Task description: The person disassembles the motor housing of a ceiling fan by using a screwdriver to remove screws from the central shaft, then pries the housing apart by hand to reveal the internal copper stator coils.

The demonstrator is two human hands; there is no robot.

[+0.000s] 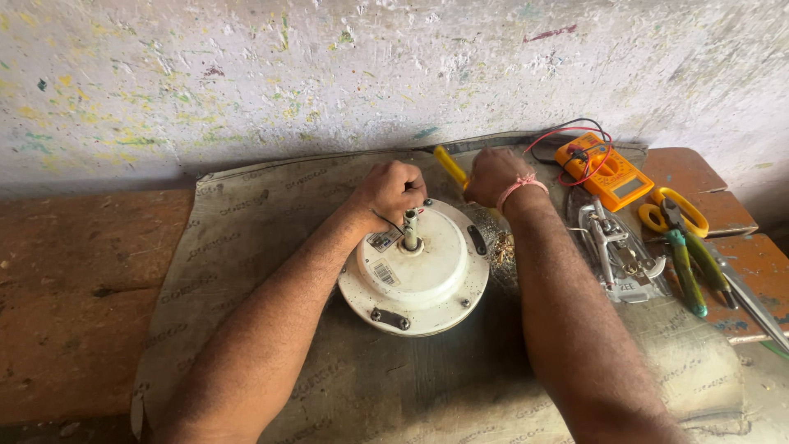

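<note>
Head view: I note multimeter (604, 171), scissors (675, 210), pliers (689, 267) at 3 o'clock; left hand (389, 191) fisted on fan motor (415, 267); right hand (491, 175) grips yellow screwdriver (449, 164).

Screwdriver (450, 165) tip hidden behind right hand (491, 174); pliers cut off

Soft, even daylight fills the scene, bright without harsh glare. The pale wall (394, 74) is the brightest area, slightly washed out near the top. Shadows are faint and diffuse (darkest under the forearms and along the lower edge). Focus is sharp at the centre; the edges bend slightly from a wide lens, and the right corner blurs a little.
</note>
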